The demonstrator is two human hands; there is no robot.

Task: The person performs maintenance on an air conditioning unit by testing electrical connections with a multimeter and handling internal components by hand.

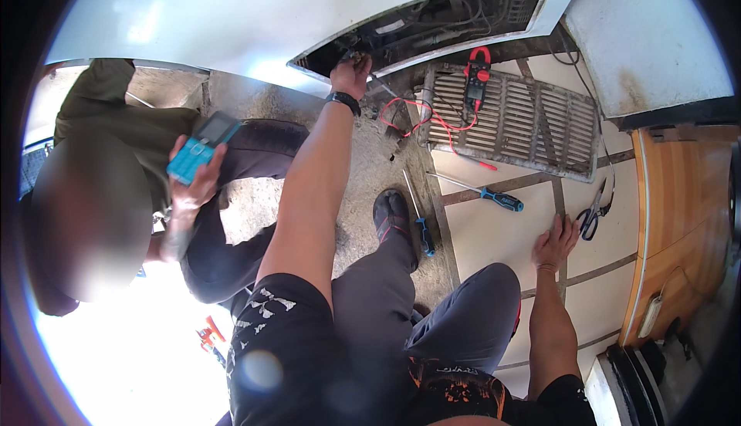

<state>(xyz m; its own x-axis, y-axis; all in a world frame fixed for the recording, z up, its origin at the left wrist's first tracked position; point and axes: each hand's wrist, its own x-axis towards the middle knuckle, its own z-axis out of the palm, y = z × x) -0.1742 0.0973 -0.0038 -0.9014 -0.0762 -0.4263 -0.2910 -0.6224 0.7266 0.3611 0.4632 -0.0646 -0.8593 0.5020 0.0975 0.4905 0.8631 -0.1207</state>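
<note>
My left hand [349, 77] reaches into the dark opening [436, 17] of a white appliance [224, 9], fingers curled on a small part I cannot make out. My right hand [556, 245] rests on the tiles with fingers apart, beside black-handled scissors [590, 218]. A red clamp meter [476, 79] with leads lies on a slatted metal grille [544, 121] below the opening. Two blue-handled screwdrivers [502, 198] [424, 234] lie between my hands, one on the tiles, one farther left along the concrete.
A co-worker [108, 125] crouches at the left, holding a turquoise keypad phone [202, 148]. My knee and foot take up the lower middle. A wooden panel [671, 194] and white wall or casing [648, 40] bound the right, with a cable [579, 75] running down beside them.
</note>
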